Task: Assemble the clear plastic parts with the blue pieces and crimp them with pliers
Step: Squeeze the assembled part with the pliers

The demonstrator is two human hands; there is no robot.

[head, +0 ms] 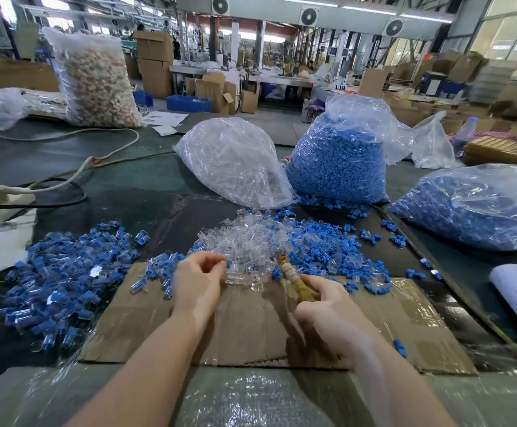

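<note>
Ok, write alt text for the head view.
A person's left hand pinches a small clear plastic part while the right hand grips yellow-handled pliers over a flat brown cardboard sheet, amid loose clear and blue plastic pieces.

No legible text or labels

My right hand covers most of the pliers; only the taped handle end shows past my fingers, and the jaws are hidden. At my left hand, the fingertips curl together, perhaps pinching a clear part, too small and blurred to tell. Both my forearms run off the bottom edge. The blue bag beyond my right hand is cut by the right edge.
</note>
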